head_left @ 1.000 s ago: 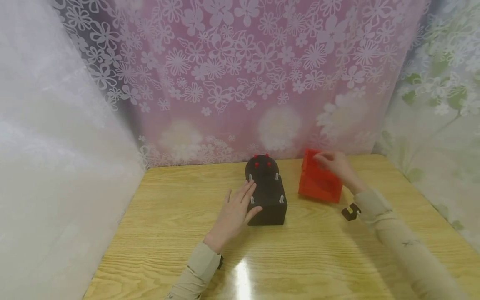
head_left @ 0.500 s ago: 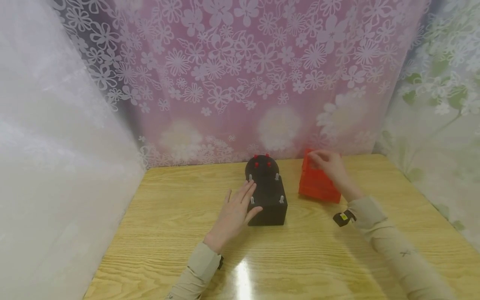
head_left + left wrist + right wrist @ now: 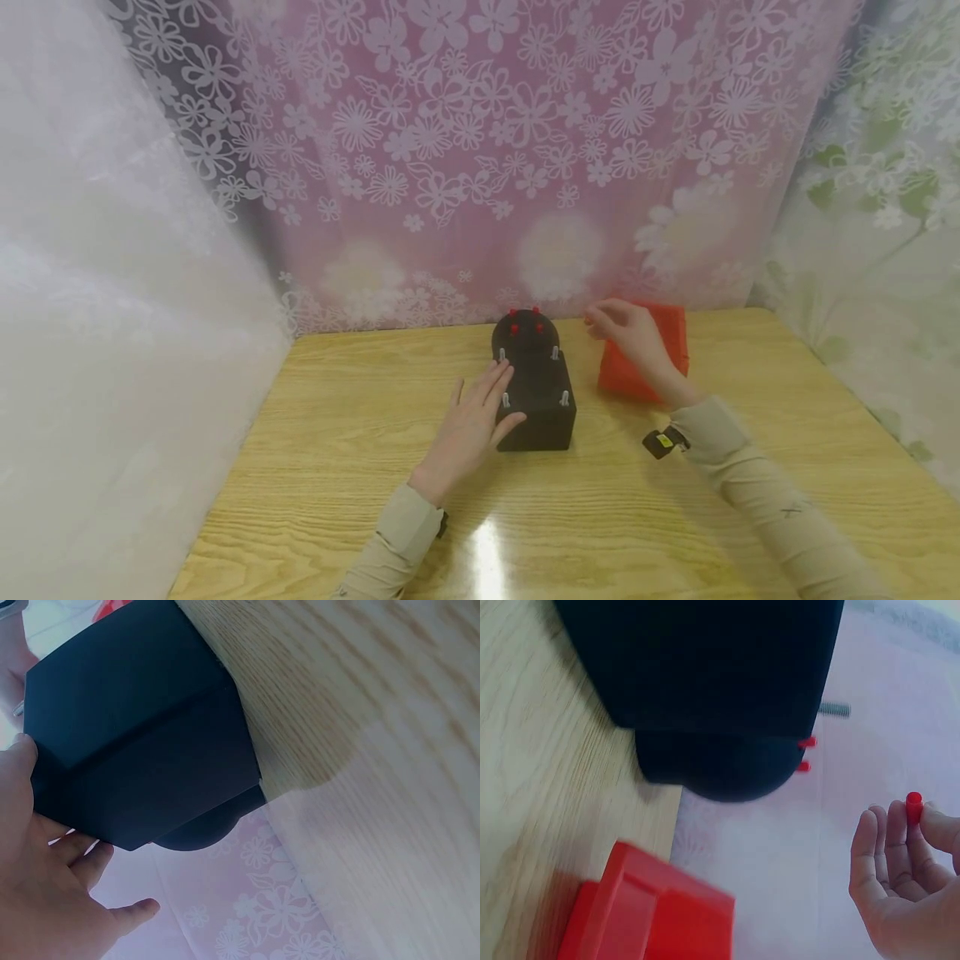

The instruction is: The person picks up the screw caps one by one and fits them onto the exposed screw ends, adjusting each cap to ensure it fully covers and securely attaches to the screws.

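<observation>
Between the thumb and fingertips of my right hand [image 3: 636, 337] is a small red peg [image 3: 914, 808], seen clearly in the right wrist view. The hand is raised in front of an open red box [image 3: 624, 377], partly hiding it. My left hand [image 3: 463, 432] rests its straight fingers along the left edge of a black block [image 3: 536, 429], thumb near its front. Upright metal screws [image 3: 556, 353] stand at the block's top corners. Behind it is a rounded black part [image 3: 527, 342] with several red pegs [image 3: 514, 329] sticking up.
All this stands on a wood-grain table [image 3: 337, 467], near its back edge. A pink flowered curtain [image 3: 450, 167] hangs behind. Pale sheets close off the left and right sides. A small black wrist camera [image 3: 660, 443] hangs at the right cuff.
My right hand has moved left from over the red box, toward the rounded black part. The red box's right side is more exposed. My left hand stays in place.
</observation>
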Tool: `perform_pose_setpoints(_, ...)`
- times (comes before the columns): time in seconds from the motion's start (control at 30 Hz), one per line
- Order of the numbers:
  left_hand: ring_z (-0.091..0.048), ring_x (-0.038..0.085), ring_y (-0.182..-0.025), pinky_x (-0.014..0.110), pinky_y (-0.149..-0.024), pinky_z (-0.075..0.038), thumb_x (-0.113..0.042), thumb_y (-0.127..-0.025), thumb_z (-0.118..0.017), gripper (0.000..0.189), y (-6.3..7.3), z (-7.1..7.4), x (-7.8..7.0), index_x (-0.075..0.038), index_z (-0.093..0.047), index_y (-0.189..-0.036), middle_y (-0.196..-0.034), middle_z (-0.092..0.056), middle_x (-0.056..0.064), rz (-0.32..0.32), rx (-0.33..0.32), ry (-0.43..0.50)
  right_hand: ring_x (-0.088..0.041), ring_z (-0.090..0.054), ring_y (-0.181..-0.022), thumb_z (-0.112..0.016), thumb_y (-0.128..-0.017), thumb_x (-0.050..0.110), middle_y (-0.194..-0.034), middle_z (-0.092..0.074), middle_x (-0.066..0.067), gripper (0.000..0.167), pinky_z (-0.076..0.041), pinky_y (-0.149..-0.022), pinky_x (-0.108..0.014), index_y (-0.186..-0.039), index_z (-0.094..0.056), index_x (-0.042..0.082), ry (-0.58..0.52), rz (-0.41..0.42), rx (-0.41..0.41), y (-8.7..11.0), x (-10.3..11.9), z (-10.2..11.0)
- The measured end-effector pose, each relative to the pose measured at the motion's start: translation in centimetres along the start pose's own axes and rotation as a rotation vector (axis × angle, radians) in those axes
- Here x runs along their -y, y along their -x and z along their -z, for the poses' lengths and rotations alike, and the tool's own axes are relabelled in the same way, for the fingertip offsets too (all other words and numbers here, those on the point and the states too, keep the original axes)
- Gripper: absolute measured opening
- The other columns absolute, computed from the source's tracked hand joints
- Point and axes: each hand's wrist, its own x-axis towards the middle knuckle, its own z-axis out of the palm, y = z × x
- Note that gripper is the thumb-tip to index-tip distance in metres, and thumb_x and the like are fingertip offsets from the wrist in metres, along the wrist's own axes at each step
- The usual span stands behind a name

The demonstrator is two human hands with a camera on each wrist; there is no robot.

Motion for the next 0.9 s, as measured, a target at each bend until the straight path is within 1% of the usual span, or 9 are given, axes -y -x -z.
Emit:
perform_pose_setpoints(0.07,-0.018,0.019,-0.155,0.060,-0.122,-0.018,-0.053,-0.106,-0.041,0.074,0.0,0.0,0.0,-0.008,-0.024,-0.162,-0.168,-0.021,0.004,-0.005,-0.003,-0.007,-0.020,-0.074,-0.088,-0.062,-0.102,0.034,-0.108,-0.072,-0.023,0.040,-0.057,-0.084,-0.021,-0.122,-0.069,0.000,0.007,0.002,0.013,-0.1,0.3,-0.6)
perform_pose_setpoints(0.2,-0.019,0.020,-0.155,0.061,-0.122,-0.018,-0.054,-0.105,-0.041,0.074,0.0,-0.1,0.1,-0.008,-0.025,-0.161,-0.168,-0.022,0.004,-0.013,-0.011,-0.011,-0.027,-0.074,-0.090,-0.064,-0.101,0.034,-0.109,-0.073,-0.018,0.037,-0.059,-0.086,-0.029,-0.121,-0.070,0.003,0.014,0.024,0.038,-0.5,1.1,-1.9)
perform_pose_setpoints(0.37,-0.018,0.019,-0.155,0.062,-0.121,-0.019,-0.054,-0.105,-0.040,0.075,0.0,0.0,0.1,-0.008,-0.024,-0.162,-0.168,-0.022,0.004,-0.016,-0.014,-0.010,-0.036,-0.073,-0.096,-0.067,-0.100,0.027,-0.114,-0.073,-0.019,0.033,-0.061,-0.084,-0.037,-0.120,-0.072,0.002,-0.014,0.065,0.083,-1.1,2.1,-3.4)
perform_pose_setpoints(0.43,-0.017,0.019,-0.156,0.061,-0.122,-0.019,-0.055,-0.105,-0.039,0.075,0.0,0.0,0.1,-0.009,-0.024,-0.162,-0.168,-0.021,0.004,-0.014,-0.009,-0.009,-0.037,-0.073,-0.097,-0.067,-0.100,0.024,-0.115,-0.073,-0.020,0.032,-0.061,-0.084,-0.040,-0.120,-0.072,0.000,-0.014,0.083,0.104,-1.3,2.4,-4.0)
perform_pose_setpoints(0.57,-0.017,0.019,-0.156,0.061,-0.121,-0.019,-0.055,-0.106,-0.039,0.074,0.0,0.0,0.1,-0.009,-0.024,-0.162,-0.168,-0.021,0.004,-0.016,-0.007,-0.012,-0.034,-0.074,-0.091,-0.069,-0.098,0.021,-0.109,-0.074,-0.020,0.028,-0.062,-0.082,-0.041,-0.115,-0.074,0.000,0.011,0.126,0.144,-1.6,3.0,-5.0)
perform_pose_setpoints(0.63,-0.017,0.019,-0.156,0.061,-0.122,-0.018,-0.054,-0.106,-0.039,0.074,0.0,0.0,0.1,-0.009,-0.023,-0.162,-0.169,-0.021,0.004,-0.014,-0.003,-0.011,-0.032,-0.074,-0.092,-0.070,-0.097,0.019,-0.108,-0.075,-0.019,0.025,-0.061,-0.082,-0.042,-0.113,-0.075,0.000,0.023,0.153,0.171,-1.8,3.2,-5.3)
perform_pose_setpoints(0.73,-0.016,0.018,-0.156,0.061,-0.121,-0.018,-0.054,-0.106,-0.040,0.074,0.0,0.0,0.1,-0.009,-0.023,-0.162,-0.169,-0.021,0.003,-0.014,-0.003,-0.007,-0.028,-0.072,-0.098,-0.073,-0.096,0.020,-0.110,-0.075,-0.014,0.022,-0.060,-0.085,-0.042,-0.111,-0.077,0.005,0.078,0.188,0.205,-2.0,3.5,-5.8)
perform_pose_setpoints(0.83,-0.017,0.018,-0.156,0.061,-0.121,-0.019,-0.053,-0.106,-0.041,0.073,0.1,0.1,0.1,-0.009,-0.024,-0.162,-0.168,-0.022,0.003,-0.017,-0.008,-0.010,-0.026,-0.070,-0.104,-0.075,-0.094,0.023,-0.114,-0.075,-0.009,0.021,-0.057,-0.090,-0.044,-0.110,-0.079,0.010,0.163,0.218,0.226,-2.3,3.7,-6.2)
perform_pose_setpoints(0.9,-0.018,0.019,-0.155,0.061,-0.121,-0.019,-0.053,-0.106,-0.042,0.073,0.2,0.1,0.1,-0.009,-0.025,-0.161,-0.168,-0.022,0.004,-0.022,-0.013,-0.016,-0.025,-0.069,-0.107,-0.076,-0.093,0.024,-0.113,-0.076,-0.006,0.019,-0.055,-0.094,-0.045,-0.108,-0.080,0.012,0.208,0.230,0.242,-2.4,3.9,-6.5)
